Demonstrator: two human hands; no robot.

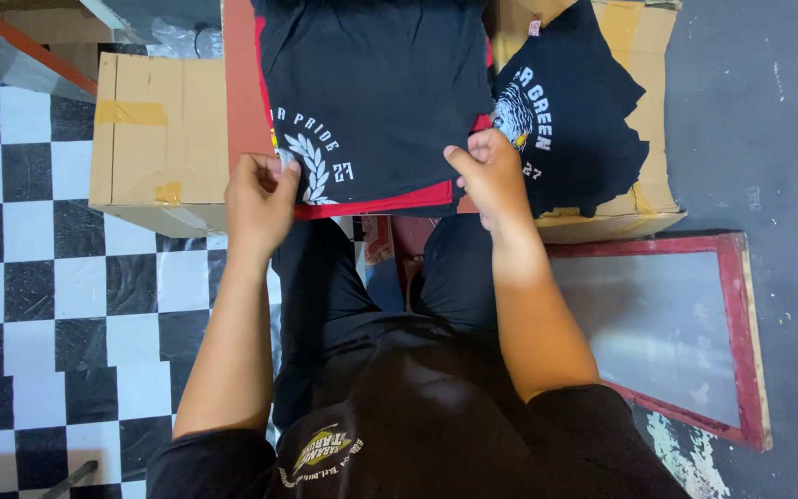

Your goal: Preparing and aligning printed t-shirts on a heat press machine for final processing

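Head view: left hand (pixel 260 199) hides shirt (pixel 371 92) print.

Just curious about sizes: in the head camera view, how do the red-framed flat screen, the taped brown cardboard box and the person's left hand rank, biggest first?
1. Red-framed flat screen, though nearer the camera.
2. Taped brown cardboard box.
3. Left hand, clearly smallest.

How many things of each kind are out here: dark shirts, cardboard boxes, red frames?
Dark printed shirts: 2, one held at its hem by both hands (left hand, right hand), one lying beside it
Cardboard boxes: 2
Red-framed screen: 1
Total: 5
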